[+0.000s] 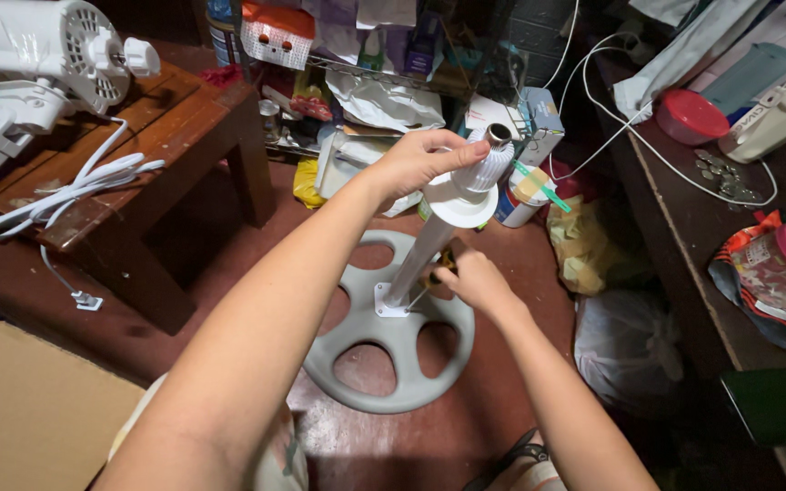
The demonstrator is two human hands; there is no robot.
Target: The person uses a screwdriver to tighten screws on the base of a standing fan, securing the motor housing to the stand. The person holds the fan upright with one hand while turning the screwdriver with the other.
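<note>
Our left hand [416,159] grips pole [429,250] top, upright on round base [393,359] on floor; right hand [470,277] closed on screwdriver [438,273] at bracket. Fan head [43,55] unmounted on bench [184,109]; approx. halfway.

Screwdriver [431,277] mostly hidden inside right hand [473,278]

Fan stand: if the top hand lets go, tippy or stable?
Probably stable: the round base lies flat and wide on the floor. The pole looks rigid, likely hollow and light. The left hand steadies its top, while the right hand works near the bottom.
</note>
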